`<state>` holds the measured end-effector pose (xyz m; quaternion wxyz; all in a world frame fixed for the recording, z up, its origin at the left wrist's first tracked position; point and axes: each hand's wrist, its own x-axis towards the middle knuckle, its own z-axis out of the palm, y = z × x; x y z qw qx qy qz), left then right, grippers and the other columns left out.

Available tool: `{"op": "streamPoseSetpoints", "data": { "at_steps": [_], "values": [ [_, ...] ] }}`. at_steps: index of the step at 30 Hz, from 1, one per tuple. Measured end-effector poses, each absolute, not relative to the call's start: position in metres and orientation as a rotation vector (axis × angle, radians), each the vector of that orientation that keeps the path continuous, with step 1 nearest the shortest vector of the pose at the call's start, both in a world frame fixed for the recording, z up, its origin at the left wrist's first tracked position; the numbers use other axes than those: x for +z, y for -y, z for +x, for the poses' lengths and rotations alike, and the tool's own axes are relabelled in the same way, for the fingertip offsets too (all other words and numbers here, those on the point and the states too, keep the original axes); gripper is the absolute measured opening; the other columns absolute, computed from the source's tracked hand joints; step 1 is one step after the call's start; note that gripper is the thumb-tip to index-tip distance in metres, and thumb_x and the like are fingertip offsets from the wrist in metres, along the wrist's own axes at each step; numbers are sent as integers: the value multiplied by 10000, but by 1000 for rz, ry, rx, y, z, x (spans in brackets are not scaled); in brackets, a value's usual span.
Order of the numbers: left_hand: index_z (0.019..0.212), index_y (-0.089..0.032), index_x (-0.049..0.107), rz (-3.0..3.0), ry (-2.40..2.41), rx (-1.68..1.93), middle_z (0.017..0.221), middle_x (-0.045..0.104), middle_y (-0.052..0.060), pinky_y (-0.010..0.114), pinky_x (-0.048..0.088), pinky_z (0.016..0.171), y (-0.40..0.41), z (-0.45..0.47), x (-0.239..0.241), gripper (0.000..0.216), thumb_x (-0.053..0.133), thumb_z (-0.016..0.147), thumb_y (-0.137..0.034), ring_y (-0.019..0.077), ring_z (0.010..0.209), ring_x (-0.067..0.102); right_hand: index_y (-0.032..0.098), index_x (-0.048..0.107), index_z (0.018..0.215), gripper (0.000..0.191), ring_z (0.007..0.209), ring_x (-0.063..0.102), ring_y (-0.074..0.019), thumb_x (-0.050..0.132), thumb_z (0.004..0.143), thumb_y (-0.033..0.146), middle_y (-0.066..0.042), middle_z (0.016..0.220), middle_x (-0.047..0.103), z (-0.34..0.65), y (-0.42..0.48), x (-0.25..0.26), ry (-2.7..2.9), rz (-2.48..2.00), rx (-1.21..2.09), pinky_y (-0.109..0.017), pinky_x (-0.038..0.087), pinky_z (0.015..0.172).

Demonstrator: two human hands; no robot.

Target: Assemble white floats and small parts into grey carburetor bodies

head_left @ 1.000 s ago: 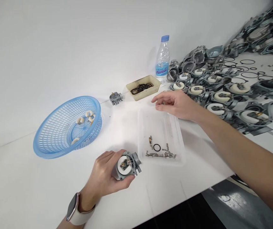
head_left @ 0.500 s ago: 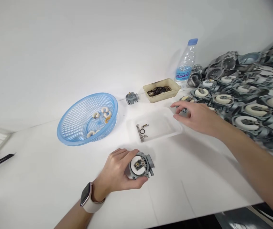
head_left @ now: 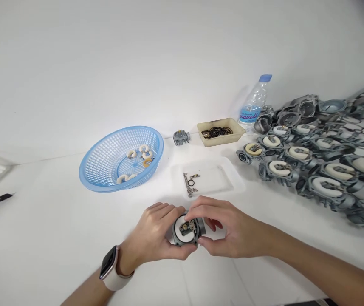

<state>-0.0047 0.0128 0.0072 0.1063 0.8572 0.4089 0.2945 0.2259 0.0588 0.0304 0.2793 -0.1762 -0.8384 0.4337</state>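
Observation:
My left hand is wrapped round a grey metal carburetor body on the white table, its round open face with a small brass part turned up. My right hand is closed on the same body from the right, thumb and fingers pinching its top and side. Just beyond lies a clear plastic tray with several small metal pins, springs and a black ring. A smartwatch sits on my left wrist.
A blue plastic basket with several white floats stands at left. A beige box of black rings, a lone carburetor and a water bottle stand behind. Rows of carburetor bodies fill the right side.
My right hand has come back from the row of carburetors at the right and closed on the body held by my left hand. The view has shifted; the tray now looks farther away.

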Motion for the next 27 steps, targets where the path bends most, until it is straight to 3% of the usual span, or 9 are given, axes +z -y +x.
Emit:
{"op": "streamPoseSetpoints", "data": {
  "at_steps": [10,19,27],
  "values": [
    [1255,-160,509,2577,-1170,893,776,669,-1,321,461,611,-9,-4,4,481,658,928,-480,182,637,622,235,643,1213,425,675,520,-130,644,797,152,-45,1004,648,224,-59,25,2201,-496,991,-237,460,563],
    [1174,-212,495,2526,-1179,703,853,689,-2,336,472,653,-2,-2,6,426,615,951,-555,212,714,666,213,625,1260,510,800,562,-146,643,764,98,-36,972,630,228,-61,28,2283,-466,969,-224,460,608],
    [1139,-210,504,2511,-1190,706,824,673,-11,344,466,652,-4,-2,4,394,655,932,-510,215,704,668,232,599,1299,571,768,549,-139,619,748,83,-42,1016,624,231,-57,34,2344,-507,966,-227,460,599]
  ]
}}
